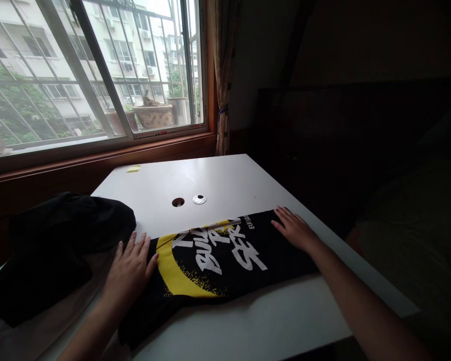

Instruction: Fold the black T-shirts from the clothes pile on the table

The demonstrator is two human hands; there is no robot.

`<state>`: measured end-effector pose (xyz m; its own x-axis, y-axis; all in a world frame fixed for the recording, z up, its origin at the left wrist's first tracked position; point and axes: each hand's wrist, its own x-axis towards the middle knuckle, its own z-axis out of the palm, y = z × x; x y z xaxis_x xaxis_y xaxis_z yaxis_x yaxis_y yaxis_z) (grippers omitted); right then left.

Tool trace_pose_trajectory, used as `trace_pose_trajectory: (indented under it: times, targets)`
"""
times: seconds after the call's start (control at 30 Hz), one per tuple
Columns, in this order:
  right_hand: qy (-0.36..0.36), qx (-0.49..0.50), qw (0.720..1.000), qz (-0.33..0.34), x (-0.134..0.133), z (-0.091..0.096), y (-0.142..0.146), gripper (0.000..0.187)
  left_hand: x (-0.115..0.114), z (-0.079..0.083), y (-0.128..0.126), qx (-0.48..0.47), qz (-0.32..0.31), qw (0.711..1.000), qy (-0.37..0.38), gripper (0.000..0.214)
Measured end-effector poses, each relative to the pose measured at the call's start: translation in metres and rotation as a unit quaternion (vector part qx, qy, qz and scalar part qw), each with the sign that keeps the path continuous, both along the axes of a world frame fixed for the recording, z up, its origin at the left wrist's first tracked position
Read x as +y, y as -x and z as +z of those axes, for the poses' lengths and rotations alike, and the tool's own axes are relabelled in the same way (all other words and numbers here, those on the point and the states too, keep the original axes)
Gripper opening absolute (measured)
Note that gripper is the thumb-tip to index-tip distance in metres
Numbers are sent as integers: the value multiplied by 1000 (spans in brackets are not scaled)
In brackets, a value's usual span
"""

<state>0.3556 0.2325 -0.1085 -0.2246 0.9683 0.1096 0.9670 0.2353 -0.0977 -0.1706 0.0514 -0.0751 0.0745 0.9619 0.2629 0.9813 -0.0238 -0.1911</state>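
Observation:
A black T-shirt (225, 260) with a yellow ring and white lettering lies folded into a long strip across the white table. On its left part rests my left hand (131, 265), palm down with the fingers spread. My right hand (293, 228) lies flat at the shirt's right end, its fingers stretched toward the far edge. Neither hand grips the cloth. Part of the print is hidden in the fold along the far side.
A heap of black cloth (71, 230) lies at the left on the white table (218, 175). Toward the back are a round hole (178, 202), its loose cover (199, 199) and a yellow slip (134, 168). A barred window (97, 70) and a curtain (222, 90) stand beyond.

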Motion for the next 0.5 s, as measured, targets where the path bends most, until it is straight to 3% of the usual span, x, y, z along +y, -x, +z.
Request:
trace_pose_trajectory:
  times: [0.1, 0.2, 0.33, 0.5]
  targets:
    - [-5, 0, 1000, 2, 1, -2, -1, 73, 11, 15, -29, -26, -100, 995, 9, 58]
    - [-4, -2, 1000, 3, 3, -4, -3, 73, 23, 15, -59, -64, -153, 985, 41, 60]
    - [5, -6, 1000, -3, 3, -5, -5, 73, 35, 1, -76, -108, -129, 980, 106, 67]
    - [5, -1, 1000, -4, 4, -8, -9, 73, 34, -9, -48, -109, -84, 982, 131, 69]
